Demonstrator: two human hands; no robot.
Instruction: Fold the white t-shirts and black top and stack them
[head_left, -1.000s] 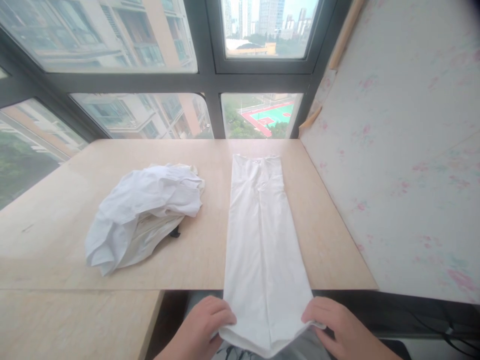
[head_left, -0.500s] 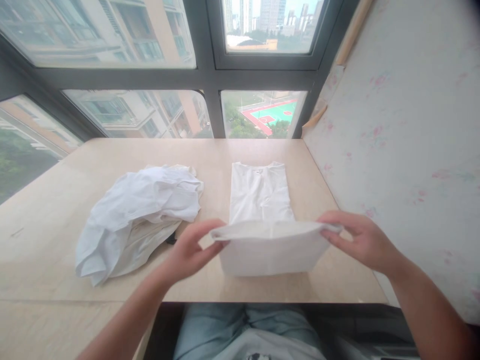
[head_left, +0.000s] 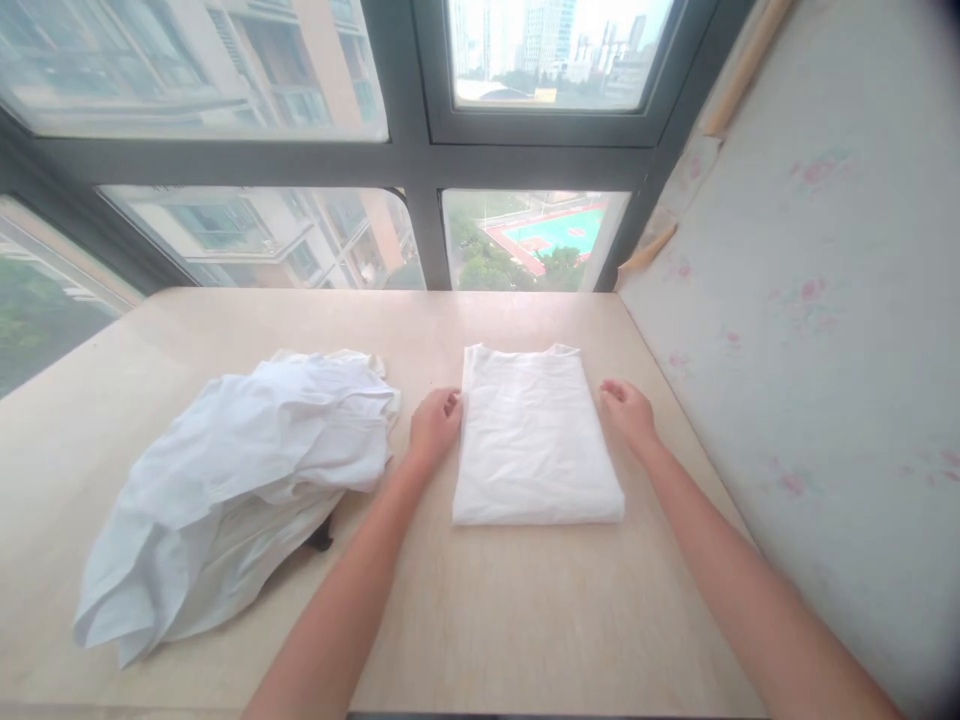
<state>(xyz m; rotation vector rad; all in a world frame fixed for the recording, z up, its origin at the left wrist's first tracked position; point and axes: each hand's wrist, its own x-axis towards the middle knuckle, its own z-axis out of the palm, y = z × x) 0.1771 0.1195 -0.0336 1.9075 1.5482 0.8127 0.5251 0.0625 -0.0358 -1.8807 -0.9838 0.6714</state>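
Observation:
A white shirt [head_left: 536,440] lies folded into a flat rectangle on the tabletop, its neckline at the far edge and a straight fold towards me. My left hand [head_left: 437,425] rests close against the shirt's left edge with fingers curled in; whether it touches the cloth is hard to tell. On the other side, my right hand [head_left: 630,410] is a little apart from the right edge, its fingers drawn together with nothing in them.
A loose heap of white and cream clothes [head_left: 247,450] lies to the left, a small dark piece [head_left: 321,536] poking out beneath it. Beyond the pale tabletop [head_left: 480,620] stand dark-framed windows [head_left: 262,160]. A flower-papered wall [head_left: 810,300] bounds the right side.
The shirt's near part, held up by both hands, has been folded over away from me and now lies flat. Both hands have let go and moved forward to its sides.

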